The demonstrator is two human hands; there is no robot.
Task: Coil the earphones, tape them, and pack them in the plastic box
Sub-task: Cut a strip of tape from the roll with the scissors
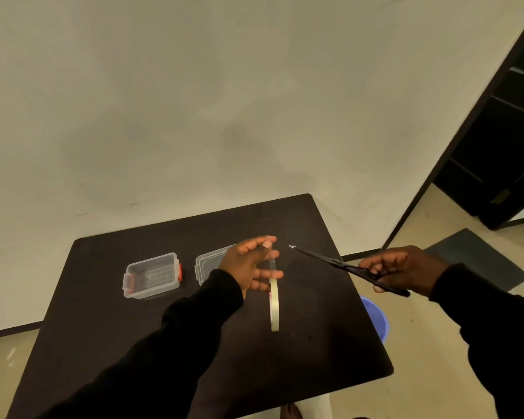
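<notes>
My left hand (253,264) is raised over the dark table (133,343), pinching the end of a clear tape strip between thumb and fingers. The tape roll (274,303) hangs edge-on below that hand. My right hand (397,269) grips black scissors (339,264), blades pointing left toward the strip, a short gap away. A clear plastic box (152,275) with red latches stands open at the left. Its clear lid (209,263) lies beside it, partly hidden by my left hand. No earphones are visible.
A blue bucket (375,319) sits on the floor by the table's right edge. A grey mat (478,258) lies on the floor further right, near a dark doorway (502,140). A pale wall stands behind the table.
</notes>
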